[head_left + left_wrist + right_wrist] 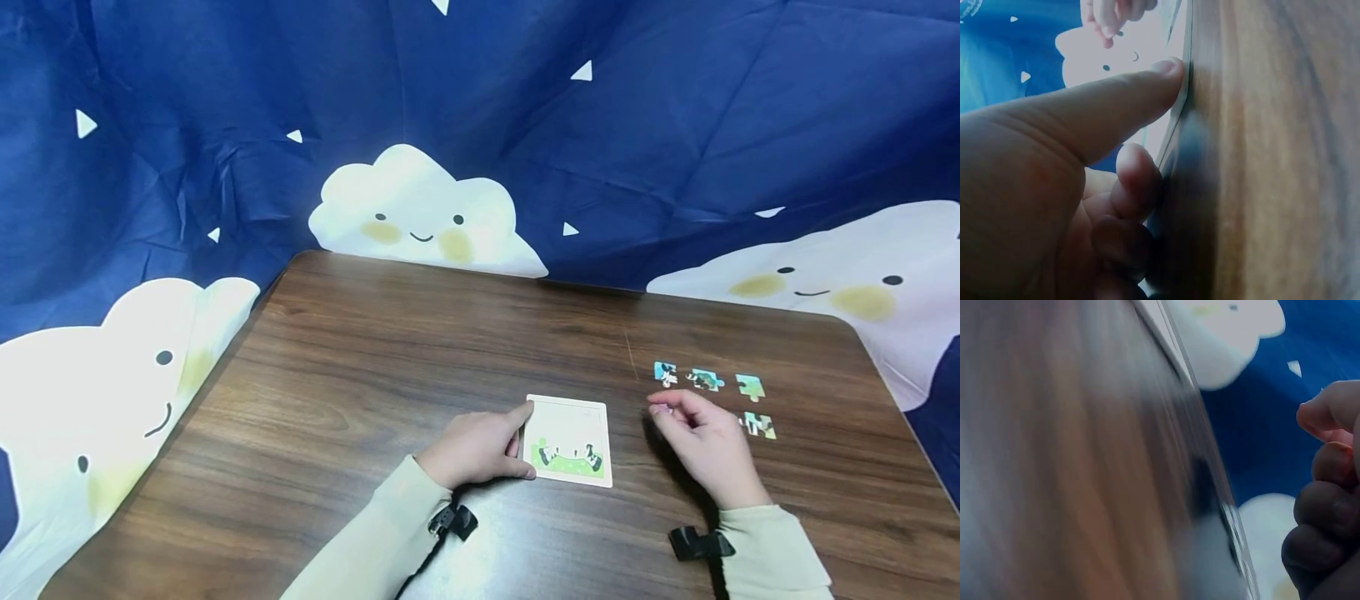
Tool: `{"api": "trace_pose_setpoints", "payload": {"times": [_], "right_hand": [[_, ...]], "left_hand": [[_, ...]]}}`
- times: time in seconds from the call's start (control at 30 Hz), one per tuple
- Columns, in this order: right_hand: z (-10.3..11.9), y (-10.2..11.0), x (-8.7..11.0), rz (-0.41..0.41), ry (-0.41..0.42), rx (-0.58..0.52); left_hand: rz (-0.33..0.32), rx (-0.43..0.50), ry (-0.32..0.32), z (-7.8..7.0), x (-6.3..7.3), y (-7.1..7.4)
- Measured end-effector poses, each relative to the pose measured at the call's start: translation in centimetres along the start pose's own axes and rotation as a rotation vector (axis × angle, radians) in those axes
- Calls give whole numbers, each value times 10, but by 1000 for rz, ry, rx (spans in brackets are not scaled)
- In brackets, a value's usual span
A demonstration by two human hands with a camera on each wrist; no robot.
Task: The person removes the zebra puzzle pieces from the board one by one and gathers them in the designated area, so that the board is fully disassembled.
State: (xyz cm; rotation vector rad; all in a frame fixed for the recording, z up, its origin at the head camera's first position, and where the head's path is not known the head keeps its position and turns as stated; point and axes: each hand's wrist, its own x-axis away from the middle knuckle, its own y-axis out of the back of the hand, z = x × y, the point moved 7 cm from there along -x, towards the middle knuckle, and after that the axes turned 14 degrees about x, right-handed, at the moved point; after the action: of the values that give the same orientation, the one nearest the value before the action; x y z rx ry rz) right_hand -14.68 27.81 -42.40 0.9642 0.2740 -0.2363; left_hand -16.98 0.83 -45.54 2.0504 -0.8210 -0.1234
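Observation:
A square pale puzzle board (570, 419) lies on the table, with green grass and black-and-white shapes along its lower part. My left hand (480, 447) holds the board's left edge, thumb at the lower corner and index finger at the upper one; in the left wrist view the thumb (1129, 100) presses on the rim. My right hand (701, 442) is raised above the table between the board and the loose pieces. Its fingers (1322, 503) are curled, thumb and index fingertips close together. A small purplish bit shows between them in the head view; I cannot tell whether they grip it.
Loose jigsaw pieces lie at the right: a blue one (665, 373), a darker one (705, 380), a green one (750, 386) and a black-and-white one (759, 425) partly behind the right hand. A blue curtain (480, 83) with clouds hangs behind the brown wooden table (337, 375).

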Motion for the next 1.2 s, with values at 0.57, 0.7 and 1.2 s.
{"api": "trace_pose_setpoints", "payload": {"times": [0.57, 0.7, 1.2], "right_hand": [[84, -65, 25, 279, 174, -33], [92, -73, 29, 343, 197, 78], [100, -76, 29, 322, 271, 207]], "left_hand": [[-24, 1, -31, 0, 0, 1], [-28, 6, -37, -1, 0, 1], [-39, 11, -48, -1, 0, 1]]}}
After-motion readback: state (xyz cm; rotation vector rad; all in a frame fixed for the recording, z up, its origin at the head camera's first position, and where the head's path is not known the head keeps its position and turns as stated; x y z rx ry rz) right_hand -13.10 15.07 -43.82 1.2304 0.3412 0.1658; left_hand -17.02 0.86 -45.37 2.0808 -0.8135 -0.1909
